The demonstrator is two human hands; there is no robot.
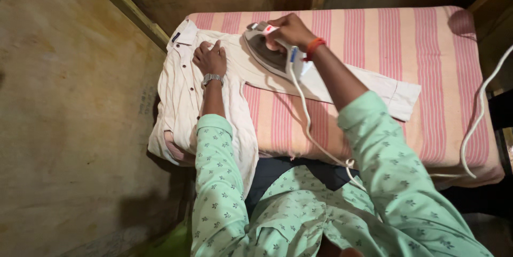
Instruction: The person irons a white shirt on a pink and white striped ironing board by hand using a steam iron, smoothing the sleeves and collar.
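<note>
The right hand was closed around the handle of the iron, which sat on the shirt just right of the left hand, spread flat on the cloth, the sleeve running away rightward across the striped desk.

Mint-green patterned long sleeves, silver wristwatch, orange wristband

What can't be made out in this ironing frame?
- Head view: the soleplate of the iron faces down onto the shirt; unseen.
- Right hand covers the iron's handle, hiding any controls.
- The white cord leaves the right edge; its plug is cut off.
- Left hand hides the fabric beneath it.
</note>
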